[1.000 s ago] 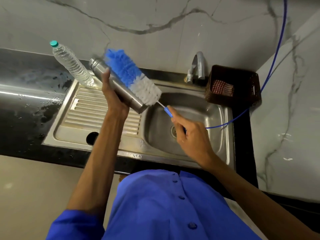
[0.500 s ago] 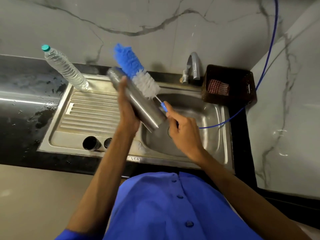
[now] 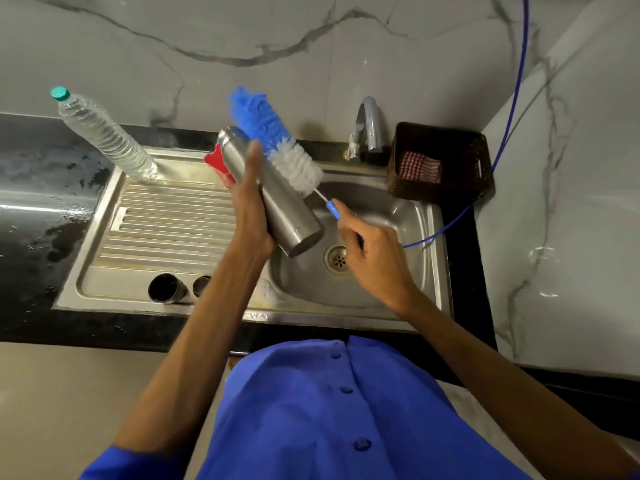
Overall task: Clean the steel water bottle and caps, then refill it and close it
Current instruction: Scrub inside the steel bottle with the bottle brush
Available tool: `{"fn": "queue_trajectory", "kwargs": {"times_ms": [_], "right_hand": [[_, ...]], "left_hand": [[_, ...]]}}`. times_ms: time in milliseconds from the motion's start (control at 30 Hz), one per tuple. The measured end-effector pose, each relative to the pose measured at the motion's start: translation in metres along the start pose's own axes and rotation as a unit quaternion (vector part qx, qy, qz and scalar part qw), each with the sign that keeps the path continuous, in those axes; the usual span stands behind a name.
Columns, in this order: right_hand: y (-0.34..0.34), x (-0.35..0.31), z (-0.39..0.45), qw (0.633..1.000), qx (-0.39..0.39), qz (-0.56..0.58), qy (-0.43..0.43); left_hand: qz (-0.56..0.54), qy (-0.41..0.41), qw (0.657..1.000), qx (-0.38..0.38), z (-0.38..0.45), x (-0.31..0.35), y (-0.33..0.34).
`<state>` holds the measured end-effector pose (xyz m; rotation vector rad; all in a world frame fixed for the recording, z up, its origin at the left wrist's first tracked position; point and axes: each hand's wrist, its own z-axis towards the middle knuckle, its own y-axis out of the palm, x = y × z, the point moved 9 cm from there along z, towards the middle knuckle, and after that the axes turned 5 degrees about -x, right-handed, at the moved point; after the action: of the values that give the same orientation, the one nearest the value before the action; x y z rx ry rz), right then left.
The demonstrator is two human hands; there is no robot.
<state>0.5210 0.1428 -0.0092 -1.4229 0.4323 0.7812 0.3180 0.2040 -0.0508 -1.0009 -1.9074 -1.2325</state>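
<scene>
Steel water bottle (image 3: 273,192) is lying tilted over the sink (image 3: 429,216), base toward the person, mouth pointing away; the left hand (image 3: 251,206) is gripping its body with curled fingers. Bottle brush (image 3: 277,142) is running parallel, just right of the bottle, outside it; the right hand (image 3: 370,251) is pinching its handle below the base end.

Single head view, looking steeply down, close over sink (image 3: 429,237); wall ahead, own torso below.
</scene>
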Motion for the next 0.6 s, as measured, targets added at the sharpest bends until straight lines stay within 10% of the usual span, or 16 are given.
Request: {"fn": "queue_trajectory", "kwargs": {"times_ms": [167,400,600], "right_hand": [[-0.024,0.013,-0.033,1.0,0.013,-0.018,-0.01],[0.002,0.017,-0.008,0.998,0.024,0.035,0.036],[-0.013,0.008,-0.044,0.999,0.018,0.03,-0.034]], "left_hand": [[0.008,0.035,0.987,0.158,0.011,0.033,-0.047],[0.022,-0.055,0.997,-0.049,-0.016,-0.035,0.026],[0.006,0.026,0.998,0.048,0.005,0.017,-0.018]]}}
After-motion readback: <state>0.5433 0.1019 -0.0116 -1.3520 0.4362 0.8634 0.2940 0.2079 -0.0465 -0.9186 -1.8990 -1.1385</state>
